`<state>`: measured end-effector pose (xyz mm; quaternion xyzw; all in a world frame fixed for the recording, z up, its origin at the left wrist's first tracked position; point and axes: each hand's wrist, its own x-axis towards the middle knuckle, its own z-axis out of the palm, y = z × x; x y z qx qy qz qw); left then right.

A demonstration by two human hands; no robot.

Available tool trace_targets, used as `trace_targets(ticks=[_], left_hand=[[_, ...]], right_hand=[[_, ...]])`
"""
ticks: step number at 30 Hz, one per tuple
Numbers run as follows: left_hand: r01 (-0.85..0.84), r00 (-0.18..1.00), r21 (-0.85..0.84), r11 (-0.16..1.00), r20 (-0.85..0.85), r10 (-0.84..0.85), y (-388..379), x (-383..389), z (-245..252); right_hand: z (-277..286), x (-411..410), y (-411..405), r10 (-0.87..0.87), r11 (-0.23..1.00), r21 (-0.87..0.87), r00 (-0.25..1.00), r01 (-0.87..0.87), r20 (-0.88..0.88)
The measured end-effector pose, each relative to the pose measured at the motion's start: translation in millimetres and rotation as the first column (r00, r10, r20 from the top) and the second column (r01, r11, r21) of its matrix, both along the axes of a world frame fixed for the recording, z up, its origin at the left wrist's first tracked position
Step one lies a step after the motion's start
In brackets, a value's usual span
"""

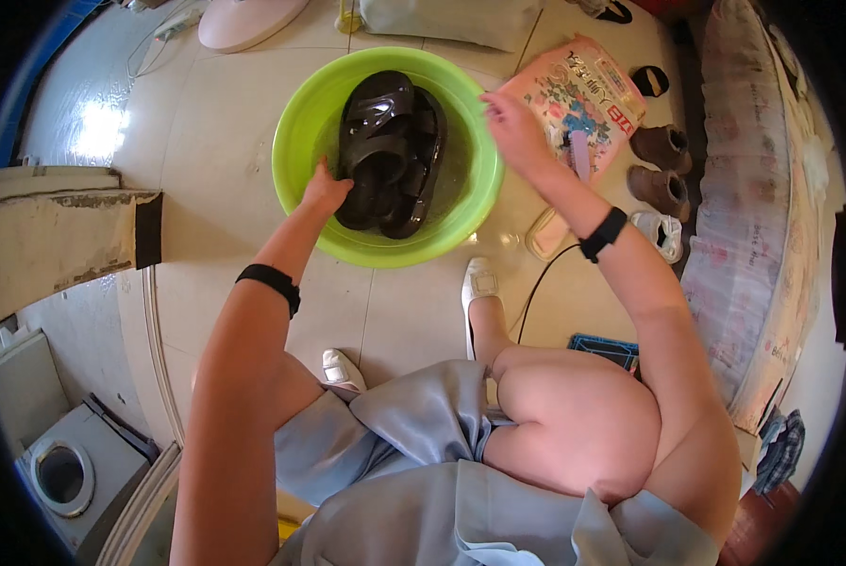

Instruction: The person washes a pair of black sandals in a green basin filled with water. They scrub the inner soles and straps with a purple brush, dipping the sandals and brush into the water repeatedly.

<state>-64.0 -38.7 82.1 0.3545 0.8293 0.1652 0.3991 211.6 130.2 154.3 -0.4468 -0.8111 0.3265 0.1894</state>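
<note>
A pair of glossy dark slippers (387,156) lies in shallow water inside a lime-green plastic basin (490,177) on the floor. One slipper partly overlaps the other. My left hand (328,189) reaches inside the basin's left side, its thumb against the edge of the nearer slipper. Its other fingers are partly hidden, so a firm grip is not visible. My right hand (516,133) is at the basin's right rim, fingers curled and slightly blurred; whether they hold anything small is unclear. Just right of it, a brush with a pale purple handle (580,157) lies on a pink printed bag (571,92).
Brown ankle boots (660,170), white shoes (660,237) and a beige slipper (546,233) stand at right, beside a fabric-covered piece (738,177). A black cable (539,286) curves over the tiles. A worn ledge (62,237) juts in at left, above a front-loading washing machine (76,474).
</note>
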Motion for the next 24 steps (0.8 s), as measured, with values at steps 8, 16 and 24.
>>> trace_targets(ticks=[8, 16, 24], left_hand=[[-0.242, 0.732, -0.07, 0.968, 0.642, 0.23, 4, -8, -21], [-0.029, 0.991, 0.414, 0.91, -0.109, 0.081, -9, 7, 33], [0.136, 0.975, 0.635, 0.76, -0.222, 0.011, -28, 23, 75]], right_hand=[[-54, -85, -10, -0.35, 0.485, -0.787, 0.909, 0.381, 0.225], [-25, -86, -11, -0.179, 0.693, -0.681, 0.972, 0.237, 0.155], [43, -71, -24, 0.004, 0.997, 0.083, 0.987, 0.01, -0.161]])
